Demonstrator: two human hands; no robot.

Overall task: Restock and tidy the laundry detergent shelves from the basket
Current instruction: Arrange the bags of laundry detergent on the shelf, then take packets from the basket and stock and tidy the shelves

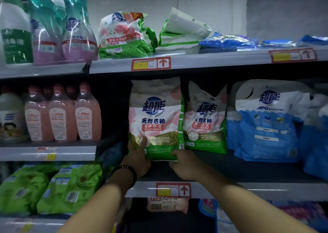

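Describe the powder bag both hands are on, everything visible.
The powder bag is a glossy plastic pouch: white and pink on top, gold then green below, blue logo, Chinese print, barcode on its green right edge. It stands upright on the middle shelf, top slightly crumpled. The left hand holds its lower left corner, one digit flat on the front; the right hand grips its bottom right corner. Its right edge meets a similar neighbouring bag.
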